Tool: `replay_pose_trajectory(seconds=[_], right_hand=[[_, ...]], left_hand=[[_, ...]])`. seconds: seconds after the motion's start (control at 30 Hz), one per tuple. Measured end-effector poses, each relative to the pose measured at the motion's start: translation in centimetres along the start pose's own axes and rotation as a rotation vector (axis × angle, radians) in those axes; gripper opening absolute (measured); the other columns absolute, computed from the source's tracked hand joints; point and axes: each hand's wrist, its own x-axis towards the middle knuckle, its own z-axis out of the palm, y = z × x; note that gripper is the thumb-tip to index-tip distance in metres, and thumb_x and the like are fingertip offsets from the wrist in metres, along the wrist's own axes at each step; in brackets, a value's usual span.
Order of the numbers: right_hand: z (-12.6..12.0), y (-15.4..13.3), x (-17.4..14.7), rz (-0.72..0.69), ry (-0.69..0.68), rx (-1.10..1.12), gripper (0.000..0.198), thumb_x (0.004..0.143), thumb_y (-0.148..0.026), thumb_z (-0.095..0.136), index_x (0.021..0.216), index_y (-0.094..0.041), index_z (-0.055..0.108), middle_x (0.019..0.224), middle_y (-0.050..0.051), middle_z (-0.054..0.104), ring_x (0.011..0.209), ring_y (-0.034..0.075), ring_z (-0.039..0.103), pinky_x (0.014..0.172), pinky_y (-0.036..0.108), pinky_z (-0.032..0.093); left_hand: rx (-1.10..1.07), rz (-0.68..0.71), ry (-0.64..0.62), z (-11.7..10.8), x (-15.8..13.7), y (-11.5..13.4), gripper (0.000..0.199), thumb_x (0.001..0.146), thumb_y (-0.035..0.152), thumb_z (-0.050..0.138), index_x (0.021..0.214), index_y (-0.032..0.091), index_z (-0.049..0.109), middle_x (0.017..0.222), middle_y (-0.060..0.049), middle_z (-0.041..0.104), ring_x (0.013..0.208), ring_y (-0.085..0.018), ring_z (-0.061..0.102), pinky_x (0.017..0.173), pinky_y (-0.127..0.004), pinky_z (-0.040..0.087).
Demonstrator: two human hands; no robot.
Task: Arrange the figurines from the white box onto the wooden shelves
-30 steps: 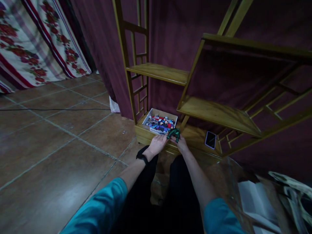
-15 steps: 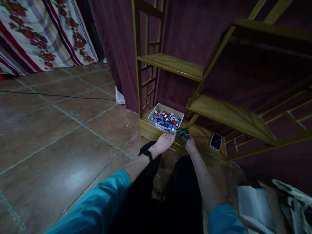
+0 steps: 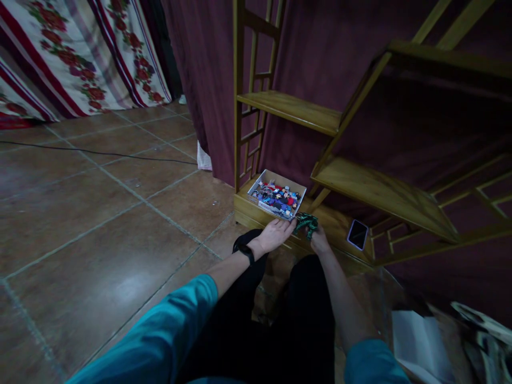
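A dark green object with black markings [image 3: 306, 224], perhaps a toy figure, is held up between my hands in front of the shelf's low base. My left hand [image 3: 277, 234], with a black band on its wrist, has its fingertips at the object's left end. On the other side, the fingers of my right hand [image 3: 320, 241] close on its right part; they are partly hidden. Just beyond my left hand, a shallow white box [image 3: 303, 194] sits on the base, filled with several small colourful figures [image 3: 280, 198].
A phone-like device with a pale purple edge [image 3: 357, 234] lies on the wooden base to the right. Stepped wooden shelves [image 3: 292, 109] rise above. A dark cable [image 3: 132, 156] crosses the tiled floor at left. White sheets [image 3: 418, 338] lie at lower right.
My view has shifted slightly left, so the scene sits further right. Both hands still hold the green object, which has turned a little.
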Motion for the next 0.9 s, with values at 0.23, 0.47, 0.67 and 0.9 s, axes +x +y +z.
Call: replay_pose_trajectory(seconds=[0.23, 0.47, 0.67, 0.9], right_hand=[[0.0, -1.7, -1.4, -0.034, -0.013, -0.022, 0.029, 0.058, -0.032, 0.068, 0.085, -0.024, 0.062, 0.078, -0.001, 0.065, 0.072, 0.016, 0.060, 0.066, 0.029, 0.049], [-0.1, -4.6, -2.8, -0.039, 0.016, -0.002, 0.033, 0.056, -0.037, 0.071, 0.084, -0.022, 0.063, 0.075, 0.000, 0.063, 0.067, 0.016, 0.058, 0.056, 0.027, 0.049], [-2.1, -10.6, -3.4, -0.205, 0.102, 0.004, 0.023, 0.061, -0.036, 0.068, 0.082, -0.027, 0.067, 0.083, 0.000, 0.061, 0.070, 0.017, 0.058, 0.052, 0.029, 0.051], [-5.1, -22.7, -3.9, -0.375, 0.161, -0.003, 0.039, 0.067, -0.033, 0.067, 0.104, -0.023, 0.061, 0.099, 0.006, 0.063, 0.081, 0.019, 0.060, 0.057, 0.029, 0.054]], left_hand=[[-0.157, -0.124, 0.072, -0.6, -0.6, 0.8, 0.046, 0.083, 0.012, 0.037, 0.129, 0.011, 0.033, 0.099, -0.012, 0.060, 0.092, -0.020, 0.057, 0.082, -0.033, 0.041], [-0.510, -0.269, 0.205, -2.4, 1.4, 1.6, 0.029, 0.085, 0.025, 0.039, 0.112, 0.020, 0.047, 0.085, -0.006, 0.064, 0.079, -0.020, 0.061, 0.072, -0.032, 0.047], [-0.976, -0.381, 0.287, -5.3, 5.3, 3.6, 0.018, 0.080, 0.036, 0.048, 0.091, 0.022, 0.052, 0.077, -0.003, 0.064, 0.073, -0.018, 0.062, 0.068, -0.029, 0.047], [-1.133, -0.218, 0.356, -14.2, 12.9, 6.1, 0.019, 0.073, 0.036, 0.057, 0.080, 0.019, 0.051, 0.065, 0.001, 0.062, 0.065, -0.015, 0.059, 0.064, -0.026, 0.045]])
